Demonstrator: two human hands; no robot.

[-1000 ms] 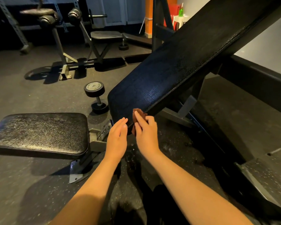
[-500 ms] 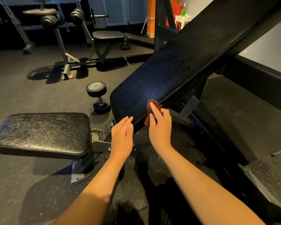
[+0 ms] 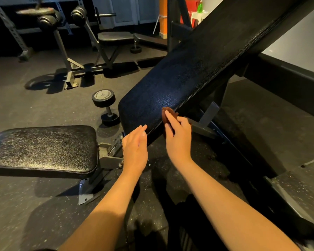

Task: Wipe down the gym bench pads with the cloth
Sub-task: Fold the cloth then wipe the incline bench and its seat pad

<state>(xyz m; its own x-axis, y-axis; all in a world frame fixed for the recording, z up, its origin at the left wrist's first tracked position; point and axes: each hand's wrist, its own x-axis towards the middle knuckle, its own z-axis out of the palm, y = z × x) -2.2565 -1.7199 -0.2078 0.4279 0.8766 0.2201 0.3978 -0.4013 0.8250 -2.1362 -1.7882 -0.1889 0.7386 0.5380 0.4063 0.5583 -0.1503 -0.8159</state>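
Note:
The black inclined back pad [image 3: 192,77] rises from the centre to the upper right. A small brown cloth [image 3: 167,113] sits on the pad's lower right edge. My right hand [image 3: 178,140] presses the cloth against that edge, index finger stretched over it and the other fingers curled behind. My left hand [image 3: 135,147] hovers with straight fingers just below the pad's bottom corner, holding nothing. The flat black seat pad [image 3: 43,149] lies to the left.
A 15-marked dumbbell [image 3: 105,105] stands on the rubber floor beyond the seat pad. Another bench and rack [image 3: 114,37] stand at the back. The bench's steel frame [image 3: 207,120] runs under the back pad, and a black wall base [image 3: 288,87] runs along the right.
My right hand slid the cloth up along the pad's lower right edge. My left hand drifted slightly up toward the pad's corner.

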